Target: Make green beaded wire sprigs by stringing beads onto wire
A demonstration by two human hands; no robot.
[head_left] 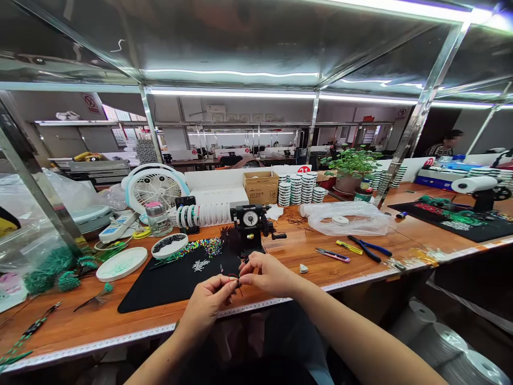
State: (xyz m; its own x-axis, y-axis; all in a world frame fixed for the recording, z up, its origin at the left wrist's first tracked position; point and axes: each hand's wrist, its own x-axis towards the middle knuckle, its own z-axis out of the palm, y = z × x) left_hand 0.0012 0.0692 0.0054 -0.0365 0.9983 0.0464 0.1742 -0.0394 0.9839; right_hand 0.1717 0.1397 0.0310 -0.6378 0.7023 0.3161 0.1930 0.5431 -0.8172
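My left hand (208,299) and my right hand (266,274) meet over the front edge of the black mat (160,291), fingertips almost touching. Both are closed in a pinch on a thin red cord (233,275); a small dark piece at the fingertips is too small to make out. Just behind the hands stands a black winding machine (250,222) with a dial, a crank and white spools (212,214) on its shaft. Multicoloured beads (208,247) and a small heap of silver pieces (200,265) lie on the mat.
Left are a white plate (122,264), a bowl of black beads (169,246) and a fan (156,190). Right lie pliers (371,248), snips (332,255), a yellow cutter (348,246) and a plastic bag (356,218). A measuring tape (132,336) lines the table edge.
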